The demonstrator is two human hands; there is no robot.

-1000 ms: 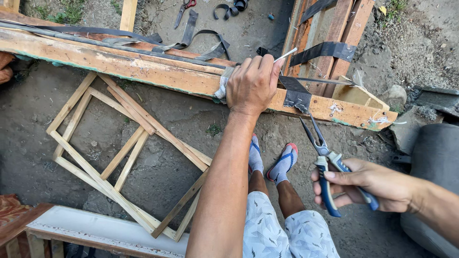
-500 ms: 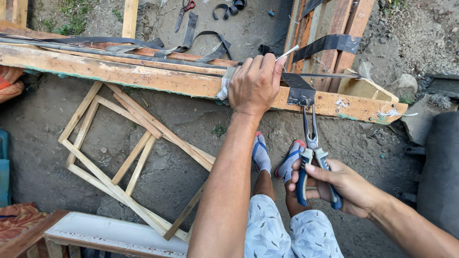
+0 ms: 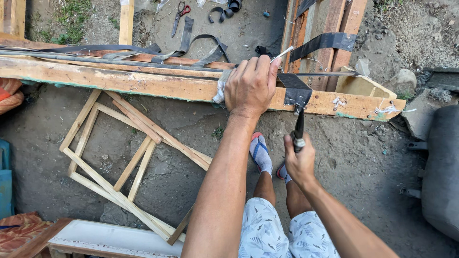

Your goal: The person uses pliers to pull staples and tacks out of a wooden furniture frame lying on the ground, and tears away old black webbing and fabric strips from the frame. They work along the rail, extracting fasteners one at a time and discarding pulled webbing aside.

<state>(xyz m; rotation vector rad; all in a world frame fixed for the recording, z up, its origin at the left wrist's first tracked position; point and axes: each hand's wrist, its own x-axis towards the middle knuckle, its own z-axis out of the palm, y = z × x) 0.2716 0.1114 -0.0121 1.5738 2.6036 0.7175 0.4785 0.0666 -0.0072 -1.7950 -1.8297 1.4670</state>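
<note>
1. A blue object [image 3: 5, 179] is seen at the far left edge, with orange patterned cloth [image 3: 19, 229] below it on the ground.
2. A flat frame of thin wooden slats [image 3: 119, 162] is laid on the dirt ground [image 3: 363, 157], left of the person's legs.
3. A white board [image 3: 114, 239] is seen at the bottom left, just beside the frame's lower corner.
4. A long wooden beam [image 3: 119, 86] is run across the upper part of the view; dark straps [image 3: 95, 49] and a thin metal rod [image 3: 71, 58] are laid along its top.
5. Red-handled scissors [image 3: 178, 16] are left on the ground beyond the beam, near loose strap pieces.
6. The left hand [image 3: 251, 88] is pressed on the beam, its grip curled shut around a bit of white material [image 3: 220, 86]; a thin white stick [image 3: 282, 53] is poking out past the fingers.
7. A black strap patch [image 3: 296, 91] is fixed on the beam just right of the left hand.
8. The right hand [image 3: 300, 162] is held below the beam, grip closed tight around the handles of dark pliers [image 3: 299, 128], whose tip is pointed up at the lower edge of the black patch; contact cannot be told.
9. Upright planks [image 3: 330, 28] wrapped by a black band are seen at the top right, a grey rounded object [image 3: 442, 177] at the far right.
</note>
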